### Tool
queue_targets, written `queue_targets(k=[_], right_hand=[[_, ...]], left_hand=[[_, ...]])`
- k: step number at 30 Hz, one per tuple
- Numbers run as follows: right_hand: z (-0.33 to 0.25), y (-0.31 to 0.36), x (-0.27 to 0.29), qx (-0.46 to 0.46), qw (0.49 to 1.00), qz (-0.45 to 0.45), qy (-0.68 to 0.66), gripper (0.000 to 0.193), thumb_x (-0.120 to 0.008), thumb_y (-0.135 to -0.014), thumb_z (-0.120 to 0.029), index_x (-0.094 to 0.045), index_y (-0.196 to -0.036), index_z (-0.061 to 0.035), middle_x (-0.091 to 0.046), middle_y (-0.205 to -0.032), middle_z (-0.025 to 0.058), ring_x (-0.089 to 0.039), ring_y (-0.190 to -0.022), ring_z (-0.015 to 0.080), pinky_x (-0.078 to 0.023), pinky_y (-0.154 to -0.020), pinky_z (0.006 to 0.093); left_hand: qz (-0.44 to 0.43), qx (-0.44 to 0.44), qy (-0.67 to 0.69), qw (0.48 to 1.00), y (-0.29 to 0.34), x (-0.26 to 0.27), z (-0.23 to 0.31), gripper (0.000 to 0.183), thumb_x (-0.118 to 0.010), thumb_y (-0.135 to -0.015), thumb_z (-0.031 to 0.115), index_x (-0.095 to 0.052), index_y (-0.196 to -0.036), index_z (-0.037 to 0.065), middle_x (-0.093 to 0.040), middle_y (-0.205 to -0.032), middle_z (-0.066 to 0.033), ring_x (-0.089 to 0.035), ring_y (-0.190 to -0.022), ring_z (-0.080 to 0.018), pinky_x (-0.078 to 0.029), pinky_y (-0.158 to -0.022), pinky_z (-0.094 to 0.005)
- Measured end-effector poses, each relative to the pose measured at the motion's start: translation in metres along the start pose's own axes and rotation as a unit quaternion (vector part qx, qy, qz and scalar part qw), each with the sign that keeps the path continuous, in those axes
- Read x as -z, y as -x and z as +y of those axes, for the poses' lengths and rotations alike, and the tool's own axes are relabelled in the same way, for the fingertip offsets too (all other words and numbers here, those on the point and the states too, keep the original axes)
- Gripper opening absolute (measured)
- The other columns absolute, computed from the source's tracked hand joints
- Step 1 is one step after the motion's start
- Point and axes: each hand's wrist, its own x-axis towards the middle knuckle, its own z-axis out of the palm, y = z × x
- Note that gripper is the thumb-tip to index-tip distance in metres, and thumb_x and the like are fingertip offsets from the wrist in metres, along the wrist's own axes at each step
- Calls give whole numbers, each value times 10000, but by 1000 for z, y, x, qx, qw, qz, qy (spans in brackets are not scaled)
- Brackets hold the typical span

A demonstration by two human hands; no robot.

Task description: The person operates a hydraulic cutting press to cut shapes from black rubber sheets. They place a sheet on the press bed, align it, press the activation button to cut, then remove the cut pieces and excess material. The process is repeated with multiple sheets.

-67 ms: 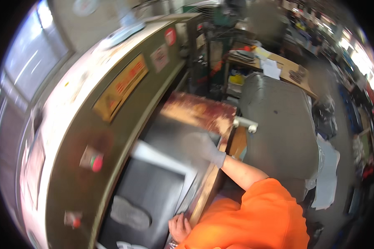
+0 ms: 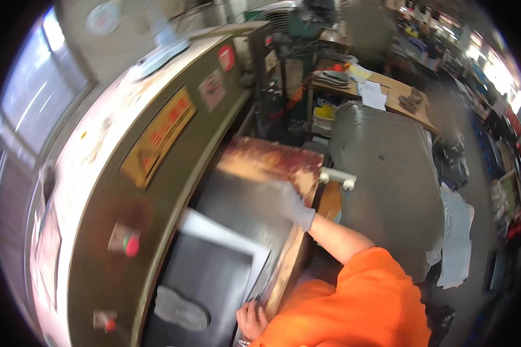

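Dark rubber sheet (image 2: 214, 283) lies flat, white-edged.

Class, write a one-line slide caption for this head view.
Gloved right hand on dark sheet under an olive press; bare left hand grips its near edge.

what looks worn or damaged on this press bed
The brown cutting board under the press head is badly worn: its reddish surface is scuffed away to pale patches near the gloved right hand. The left hand grips the bed's front edge. Nothing looks spilled.
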Motion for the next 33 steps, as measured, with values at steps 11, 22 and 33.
queue_targets(k=[11,22,33], right_hand=[[39,-304,162,-45,970,223,-89,208,-642,-947,-220,-696,-1008,-28,-687,-802,46,-659,-706,124,-552,-652,271],[100,-524,196,4,919,295,-261,248,-666,-921,-187,-649,-1035,33,-654,-879,103,-661,-748,202,-559,-682,288],[115,-606,211,6,937,321,-140,274,-689,-856,-224,-740,-1034,-21,-635,-730,4,-532,-667,109,-422,-641,266]], left_hand=[[-81,46,-222,971,-11,-59,-85,394,-641,-862,357,-673,-1188,137,-625,-1226,-103,-601,-1038,-311,-462,-867,-531],[-94,144,-249,953,-109,-70,-89,344,-652,-839,290,-669,-1132,110,-614,-1143,-115,-588,-986,-322,-461,-844,-515],[-106,181,-260,942,-141,-72,-102,296,-662,-817,224,-666,-1077,83,-603,-1060,-128,-576,-934,-334,-460,-820,-500]])
